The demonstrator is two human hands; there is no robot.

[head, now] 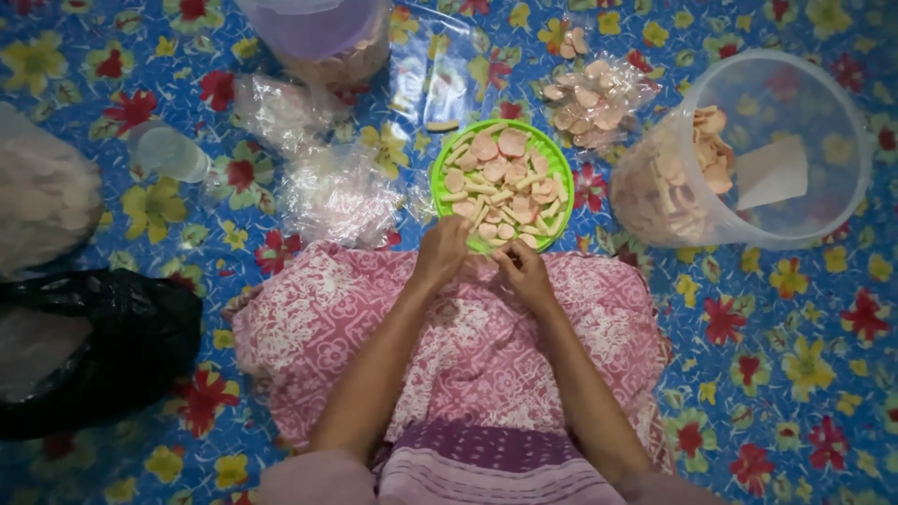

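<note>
Crackers, pink rounds and pale sticks, fill a bright green plate point(440, 173) set on the blue flowered floor mat point(795, 374) just ahead of the person's lap. Right of the plate lies a big clear plastic tub point(823, 93) tipped on its side, mouth toward the camera, with more pink crackers heaped in its lower left part and a pale flat piece inside. Between tub and plate sits a small clear bag of crackers point(594, 98). Left of the plate are 2 crumpled clear plastic bags point(332, 192), and beyond them a clear lidded jar point(323, 33) at the top edge. A small clear cup point(173, 151) lies further left, a large pale sack point(42, 192) at the left edge, and a black plastic bag point(112, 341) below it. The left hand point(441, 251) and right hand point(524, 271) meet at the plate's near rim, both arms stretched forward over a pink patterned cloth point(468, 337) across the lap. Fingers of both curl inward toward each other and seem to pinch something small between them, though what each grip holds is too small to tell. Open mat shows to the lower right, well apart from the tub; the left side is crowded by bags.
</note>
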